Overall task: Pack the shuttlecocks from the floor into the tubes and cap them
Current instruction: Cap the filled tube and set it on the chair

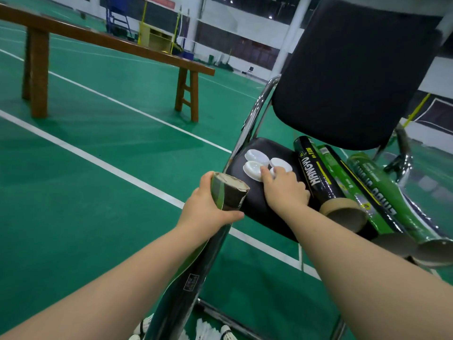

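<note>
Green court floor lies open on the left, out to the wooden bench. The black chair fills the right, with spare tubes lying on its seat, their open ends past the near edge. The left hand clamps fingers and thumb round an uncapped black-and-green tube beside the seat. The right hand lays bent fingers on white caps; whether it grips one is unclear. Shuttlecocks lie on the floor below.

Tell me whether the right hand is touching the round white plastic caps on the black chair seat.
Touching. Head view: the right hand lays its fingers on the round white plastic caps, one partly hidden beneath them.
</note>
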Tool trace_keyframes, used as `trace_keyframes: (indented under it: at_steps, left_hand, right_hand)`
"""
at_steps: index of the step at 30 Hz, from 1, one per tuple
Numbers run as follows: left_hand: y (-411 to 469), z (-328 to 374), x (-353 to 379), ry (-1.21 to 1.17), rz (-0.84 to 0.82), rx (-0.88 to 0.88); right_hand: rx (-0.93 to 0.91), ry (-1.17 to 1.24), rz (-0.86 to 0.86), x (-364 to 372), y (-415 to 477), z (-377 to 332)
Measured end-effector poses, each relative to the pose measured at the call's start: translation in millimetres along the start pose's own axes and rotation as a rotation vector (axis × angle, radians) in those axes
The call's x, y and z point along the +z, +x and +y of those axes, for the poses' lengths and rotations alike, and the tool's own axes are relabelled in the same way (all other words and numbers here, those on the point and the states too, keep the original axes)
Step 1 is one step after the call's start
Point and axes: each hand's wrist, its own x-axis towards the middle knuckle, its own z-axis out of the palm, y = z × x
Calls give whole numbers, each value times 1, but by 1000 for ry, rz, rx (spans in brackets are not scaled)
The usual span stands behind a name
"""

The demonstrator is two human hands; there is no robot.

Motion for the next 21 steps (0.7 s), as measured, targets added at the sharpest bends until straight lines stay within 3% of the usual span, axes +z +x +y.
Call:
trace_keyframes:
  at_steps: [7,14,21]
  left_hand:
    - [-3,0,-2,-21,7,7]
    - [-6,2,-7,-15,6,-11]
    - [-14,5,-11,-42,-20,6]
  right_hand:
    - [42,16,108,-5,-13,-1]
    - [-44,-68,108,-9,-28,5]
    - [-114,136,85,-16,-14,-1]
